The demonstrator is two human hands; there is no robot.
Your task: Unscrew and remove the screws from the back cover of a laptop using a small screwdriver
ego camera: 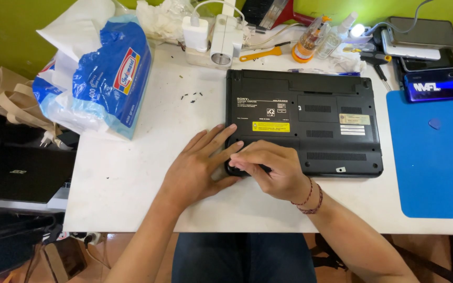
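From the head camera, a black laptop (310,123) lies upside down on a white table (132,173), with its bottom side facing up. Both hands are at its near left corner. The left hand (200,165) lies flat with its fingers spread out, partly on the table and partly on the laptop's corner, so it presses down and grabs nothing. The right hand (273,170) is curled tight over the same corner, with its fingertips pinched together on the edge. It may be pinching something very small there, but I cannot tell what, because the fingers hide it. The bottom cover looks like it is all still on, with no panel lifted off and no inside parts showing. A few tiny dark bits (191,96) lie on the table near the back, well apart from the hands; they could be screws, but they are too small to be sure. So the work looks like it is near the start: maybe some small bits are out, and the cover is not yet off. A blue mat (436,167) lies to the right. A blue and white bag (106,73) sits at the left.
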